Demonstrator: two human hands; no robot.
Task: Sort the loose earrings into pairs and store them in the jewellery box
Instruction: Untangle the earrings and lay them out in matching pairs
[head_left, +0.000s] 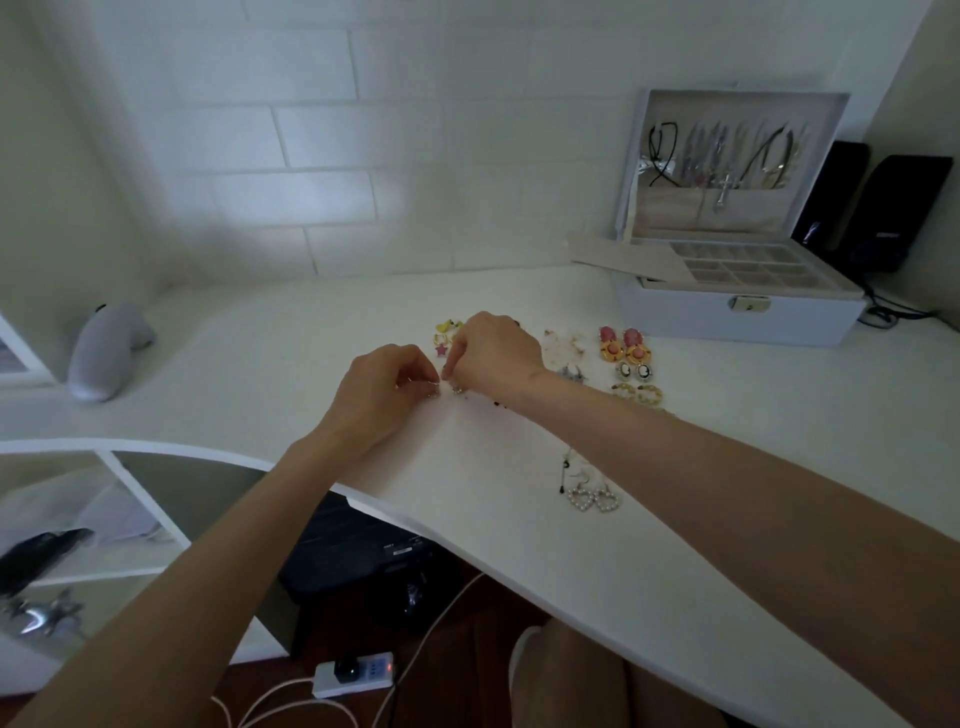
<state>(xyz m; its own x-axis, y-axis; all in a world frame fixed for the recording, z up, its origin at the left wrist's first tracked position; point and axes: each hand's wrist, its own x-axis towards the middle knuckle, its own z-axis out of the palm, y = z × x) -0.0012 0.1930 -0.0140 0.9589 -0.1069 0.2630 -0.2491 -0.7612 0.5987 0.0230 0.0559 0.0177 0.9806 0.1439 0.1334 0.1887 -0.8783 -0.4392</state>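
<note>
A: What are the hands holding?
B: The left hand (387, 382) pinches a tiny earring (434, 393) in curled fingers (415, 370), just over the desk (291, 343). The right hand (493, 353) pinches a second earring (458, 389). Both are too blurry to make out.
A: And the rest?
B: Other earrings (441, 339) peek out from behind the right hand. The jewellery box (737, 317) stands open, back right.

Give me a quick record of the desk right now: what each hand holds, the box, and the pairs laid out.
Left hand: pinches silver earring at the desk
Right hand: pinches second silver earring
Box: open, lid upright, necklaces hanging in lid
Pairs laid out: pink earrings, cameos, gold hoops, pearl hearts
</note>
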